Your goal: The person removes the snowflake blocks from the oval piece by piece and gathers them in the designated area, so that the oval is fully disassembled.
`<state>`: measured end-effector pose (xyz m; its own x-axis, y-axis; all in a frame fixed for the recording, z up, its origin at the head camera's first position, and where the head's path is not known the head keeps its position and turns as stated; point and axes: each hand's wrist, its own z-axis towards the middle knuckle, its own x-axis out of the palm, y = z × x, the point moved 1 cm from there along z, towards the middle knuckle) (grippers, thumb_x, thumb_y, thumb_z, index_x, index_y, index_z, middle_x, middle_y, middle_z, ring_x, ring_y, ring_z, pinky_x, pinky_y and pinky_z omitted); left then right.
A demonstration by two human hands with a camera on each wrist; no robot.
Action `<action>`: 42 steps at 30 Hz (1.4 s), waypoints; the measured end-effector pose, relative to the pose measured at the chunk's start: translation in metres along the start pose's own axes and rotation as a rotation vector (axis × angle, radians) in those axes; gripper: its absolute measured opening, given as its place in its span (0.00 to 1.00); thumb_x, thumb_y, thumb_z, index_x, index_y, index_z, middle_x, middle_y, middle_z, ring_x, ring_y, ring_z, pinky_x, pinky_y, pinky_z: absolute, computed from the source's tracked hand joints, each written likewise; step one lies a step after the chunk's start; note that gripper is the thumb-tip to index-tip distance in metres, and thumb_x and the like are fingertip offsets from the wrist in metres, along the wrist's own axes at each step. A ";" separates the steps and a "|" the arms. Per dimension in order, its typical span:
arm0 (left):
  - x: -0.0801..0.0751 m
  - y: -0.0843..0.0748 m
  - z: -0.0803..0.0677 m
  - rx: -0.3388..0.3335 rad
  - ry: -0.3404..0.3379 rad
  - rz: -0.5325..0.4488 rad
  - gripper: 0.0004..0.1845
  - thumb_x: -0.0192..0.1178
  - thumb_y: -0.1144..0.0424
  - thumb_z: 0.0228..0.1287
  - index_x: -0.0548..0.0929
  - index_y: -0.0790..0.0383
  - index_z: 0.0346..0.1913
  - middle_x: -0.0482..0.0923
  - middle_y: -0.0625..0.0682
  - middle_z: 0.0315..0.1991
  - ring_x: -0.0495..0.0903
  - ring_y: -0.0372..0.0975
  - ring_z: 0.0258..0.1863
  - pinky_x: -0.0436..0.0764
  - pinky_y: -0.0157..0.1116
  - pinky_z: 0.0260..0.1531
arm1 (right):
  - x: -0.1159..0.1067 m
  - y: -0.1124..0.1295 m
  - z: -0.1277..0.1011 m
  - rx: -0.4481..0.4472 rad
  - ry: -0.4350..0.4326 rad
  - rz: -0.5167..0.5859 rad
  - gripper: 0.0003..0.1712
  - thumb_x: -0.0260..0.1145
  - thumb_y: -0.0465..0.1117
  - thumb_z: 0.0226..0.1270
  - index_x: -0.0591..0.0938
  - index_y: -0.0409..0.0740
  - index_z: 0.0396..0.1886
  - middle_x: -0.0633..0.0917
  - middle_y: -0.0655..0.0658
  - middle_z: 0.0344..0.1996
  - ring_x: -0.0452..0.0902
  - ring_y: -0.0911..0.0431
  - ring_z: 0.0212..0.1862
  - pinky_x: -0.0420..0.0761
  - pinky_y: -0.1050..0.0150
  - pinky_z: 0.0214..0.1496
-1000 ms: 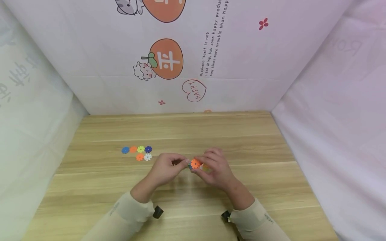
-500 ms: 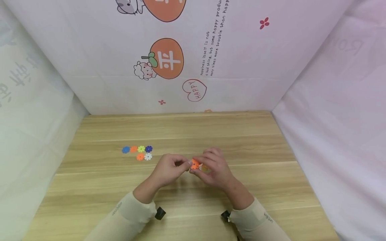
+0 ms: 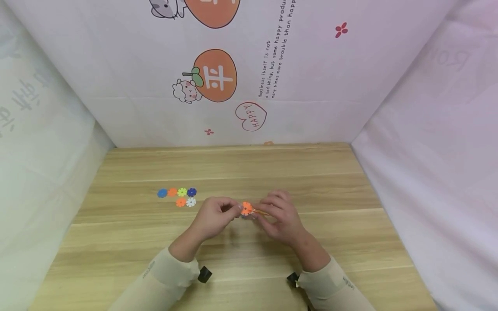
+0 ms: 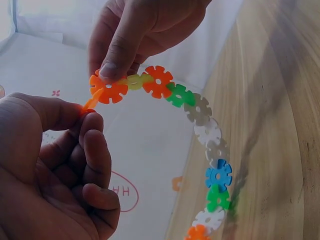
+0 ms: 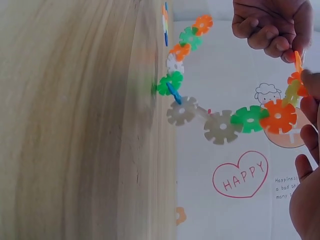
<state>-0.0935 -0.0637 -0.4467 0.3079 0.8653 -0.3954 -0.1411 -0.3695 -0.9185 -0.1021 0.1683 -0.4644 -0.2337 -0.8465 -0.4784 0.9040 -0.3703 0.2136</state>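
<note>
The chain of snowflake discs (image 4: 200, 112) hangs just above the table (image 3: 350, 242), its orange end pinched by the right hand (image 3: 281, 218); the left hand (image 3: 213, 218) pinches an orange disc (image 4: 93, 101) against it. Farther left lie six loose discs (image 3: 178, 196).

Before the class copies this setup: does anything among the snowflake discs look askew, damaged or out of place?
Nothing stands out. The chain of discs curves intact between the left hand and right hand; six loose discs lie in two neat rows on the table.
</note>
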 end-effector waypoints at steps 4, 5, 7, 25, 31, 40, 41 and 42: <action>-0.001 0.000 -0.001 0.005 -0.009 -0.007 0.09 0.65 0.54 0.73 0.92 0.52 0.38 0.88 0.46 0.34 0.82 0.41 0.34 0.82 0.41 0.35 | 0.000 0.001 0.000 -0.016 -0.011 -0.008 0.09 0.71 0.44 0.72 0.91 0.43 0.36 0.88 0.50 0.31 0.77 0.50 0.38 0.72 0.53 0.45; -0.001 0.000 -0.001 0.005 -0.012 -0.009 0.09 0.65 0.54 0.73 0.92 0.53 0.38 0.88 0.47 0.34 0.83 0.41 0.34 0.82 0.41 0.35 | 0.000 0.002 0.000 -0.020 -0.013 -0.011 0.11 0.70 0.45 0.73 0.91 0.43 0.36 0.88 0.50 0.31 0.77 0.50 0.37 0.73 0.53 0.44; -0.001 -0.001 -0.001 0.008 -0.017 -0.014 0.09 0.65 0.54 0.73 0.92 0.53 0.38 0.89 0.49 0.35 0.83 0.41 0.34 0.82 0.41 0.36 | 0.000 0.003 0.001 -0.026 -0.018 -0.016 0.11 0.70 0.45 0.74 0.91 0.42 0.35 0.88 0.49 0.31 0.77 0.50 0.37 0.73 0.53 0.44; -0.007 0.003 -0.002 0.021 -0.045 -0.080 0.10 0.67 0.56 0.72 0.91 0.54 0.32 0.85 0.47 0.28 0.78 0.42 0.29 0.77 0.35 0.28 | 0.003 0.009 0.006 -0.038 -0.020 -0.013 0.11 0.70 0.44 0.73 0.90 0.42 0.32 0.88 0.50 0.30 0.78 0.51 0.37 0.73 0.54 0.44; -0.008 0.003 -0.004 0.041 -0.059 -0.084 0.10 0.66 0.57 0.72 0.91 0.54 0.33 0.85 0.49 0.27 0.79 0.42 0.27 0.77 0.34 0.26 | 0.003 0.010 0.007 -0.036 -0.013 -0.012 0.05 0.75 0.39 0.66 0.90 0.42 0.33 0.88 0.50 0.30 0.78 0.50 0.37 0.75 0.52 0.44; -0.009 0.003 -0.006 0.052 -0.068 -0.095 0.10 0.67 0.58 0.72 0.91 0.55 0.33 0.85 0.48 0.27 0.79 0.41 0.27 0.77 0.33 0.26 | 0.004 0.013 0.006 -0.025 0.009 -0.013 0.03 0.75 0.38 0.65 0.90 0.43 0.34 0.88 0.50 0.31 0.79 0.51 0.38 0.75 0.51 0.46; -0.009 0.003 -0.006 0.054 -0.069 -0.098 0.10 0.67 0.58 0.72 0.91 0.55 0.33 0.85 0.49 0.27 0.79 0.42 0.27 0.77 0.33 0.26 | 0.004 0.013 0.006 -0.027 0.006 -0.014 0.03 0.75 0.38 0.65 0.89 0.43 0.34 0.88 0.50 0.31 0.79 0.51 0.38 0.75 0.51 0.46; -0.009 0.003 -0.006 0.054 -0.069 -0.101 0.10 0.67 0.58 0.72 0.91 0.55 0.32 0.85 0.50 0.27 0.79 0.42 0.27 0.77 0.33 0.26 | 0.004 0.014 0.006 -0.028 0.003 -0.016 0.04 0.75 0.38 0.66 0.89 0.43 0.34 0.88 0.49 0.31 0.79 0.51 0.38 0.75 0.51 0.45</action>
<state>-0.0910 -0.0743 -0.4462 0.2578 0.9193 -0.2974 -0.1633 -0.2619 -0.9512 -0.0931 0.1573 -0.4580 -0.2468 -0.8394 -0.4842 0.9100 -0.3726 0.1821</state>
